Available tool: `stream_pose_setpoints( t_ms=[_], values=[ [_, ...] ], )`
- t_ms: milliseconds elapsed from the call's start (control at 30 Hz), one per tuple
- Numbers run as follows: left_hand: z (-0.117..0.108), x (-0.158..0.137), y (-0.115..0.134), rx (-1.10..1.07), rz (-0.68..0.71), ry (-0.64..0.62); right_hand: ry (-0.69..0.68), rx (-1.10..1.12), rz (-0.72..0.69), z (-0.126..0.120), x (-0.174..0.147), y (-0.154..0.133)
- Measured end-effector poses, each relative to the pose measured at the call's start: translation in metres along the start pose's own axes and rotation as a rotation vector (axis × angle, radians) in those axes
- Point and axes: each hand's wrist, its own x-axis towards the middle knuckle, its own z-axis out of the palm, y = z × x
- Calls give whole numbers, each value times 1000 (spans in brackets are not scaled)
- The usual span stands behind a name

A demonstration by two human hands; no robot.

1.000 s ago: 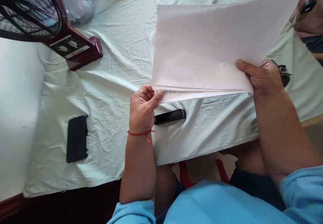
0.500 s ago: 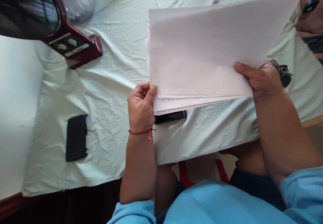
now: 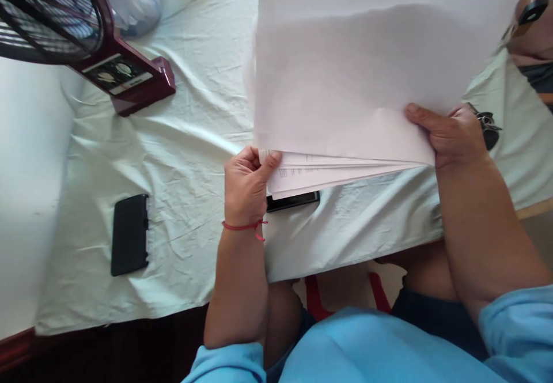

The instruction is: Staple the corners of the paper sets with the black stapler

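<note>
Several white sheets of paper (image 3: 345, 72) are held above the table between my two hands. My left hand (image 3: 247, 184) pinches the lower left corner, its thumb lying on a printed sheet (image 3: 302, 175) under the top one. The sheets are fanned apart along the lower left edge, where lines of print show. At the lower right, my right hand (image 3: 453, 135) grips the papers with its thumb on top and its fingers hidden beneath. The top sheet's visible side looks blank, and it bulges upward at the far edge. A black phone-like object (image 3: 294, 201) lies partly under the papers.
A dark red fan (image 3: 142, 86) stands at the upper left beside a clear plastic container (image 3: 132, 3). A black phone case (image 3: 129, 235) rests at the left of the cloth-covered table (image 3: 185, 279). Keys (image 3: 489, 126) lie beyond my right hand.
The top sheet's left side has lifted away and up, so more printed sheet edges show. My left thumb has slid slightly right onto a lower sheet. My right hand has barely moved.
</note>
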Motion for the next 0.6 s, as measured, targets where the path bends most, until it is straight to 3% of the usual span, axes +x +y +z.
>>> stream_pose_setpoints(
  t_ms=[333,600],
  values=[
    [-2,-1,-3,24,34,56,-1,14,-7,1,-2,0],
    [-4,11,-8,-22,132,157,-10,39,-156,0,0,12]
  ],
)
